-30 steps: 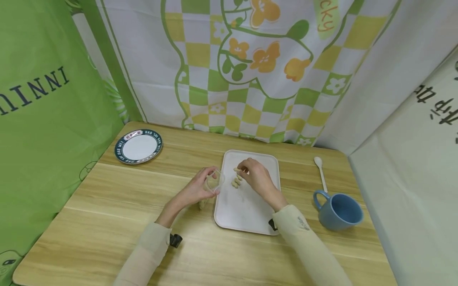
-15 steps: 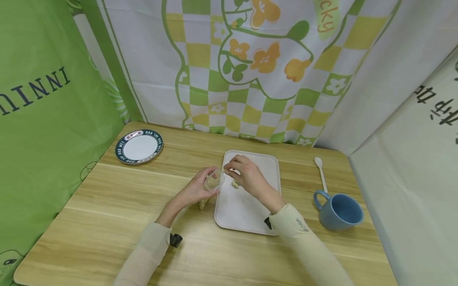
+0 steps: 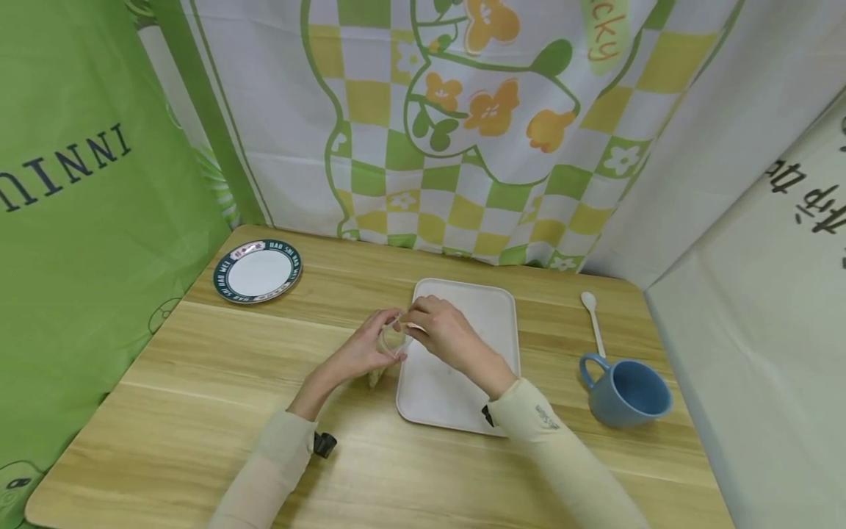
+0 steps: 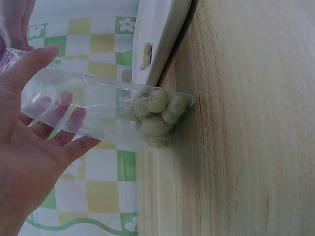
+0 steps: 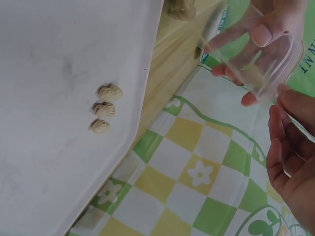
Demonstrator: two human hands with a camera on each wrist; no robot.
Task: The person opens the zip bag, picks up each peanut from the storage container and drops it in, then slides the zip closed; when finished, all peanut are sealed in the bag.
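Observation:
My left hand (image 3: 366, 344) holds a clear zip bag (image 4: 83, 101) by its upper part, thumb on one side and fingers on the other. Several peanuts in their shells (image 4: 155, 110) fill the bag's bottom corner, low by the table. My right hand (image 3: 443, 330) is at the bag's mouth, thumb and fingertips slightly parted, with no peanut seen between them. A blurred pale shape (image 5: 253, 73) shows inside the bag in the right wrist view. Three peanuts (image 5: 105, 109) lie in a row on the white tray (image 3: 456, 393); in the head view my right hand hides them.
A green-rimmed plate (image 3: 258, 272) lies at the table's back left. On the right stand a blue mug (image 3: 628, 393) and, behind it, a white spoon (image 3: 593, 319). Curtains (image 3: 449, 184) hang along the table's back edge.
My right hand has carried a peanut left from the tray to the bag's mouth, and that peanut no longer shows in its fingers. The left hand and bag have stayed in place.

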